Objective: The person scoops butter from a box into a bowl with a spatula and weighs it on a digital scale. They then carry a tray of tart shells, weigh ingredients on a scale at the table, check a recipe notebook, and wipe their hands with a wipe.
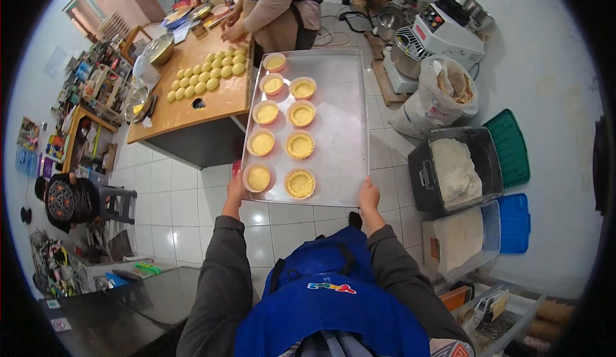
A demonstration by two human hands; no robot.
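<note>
I carry a large metal baking tray [343, 126] held out in front of me above the tiled floor. My left hand [235, 187] grips its near left corner and my right hand [369, 195] grips its near right edge. On the tray's left half stand several fluted tart shells [299, 184] in two columns, filled with pale yellow dough. The tray's right half is bare metal.
A wooden table [192, 103] ahead on the left carries rows of yellow dough balls [208, 78] and metal bowls; another person [279, 7] works at its far end. Right: a dough mixer [436, 36], flour sack [443, 94], bins of flour [452, 171]. A black counter [128, 306] is near left.
</note>
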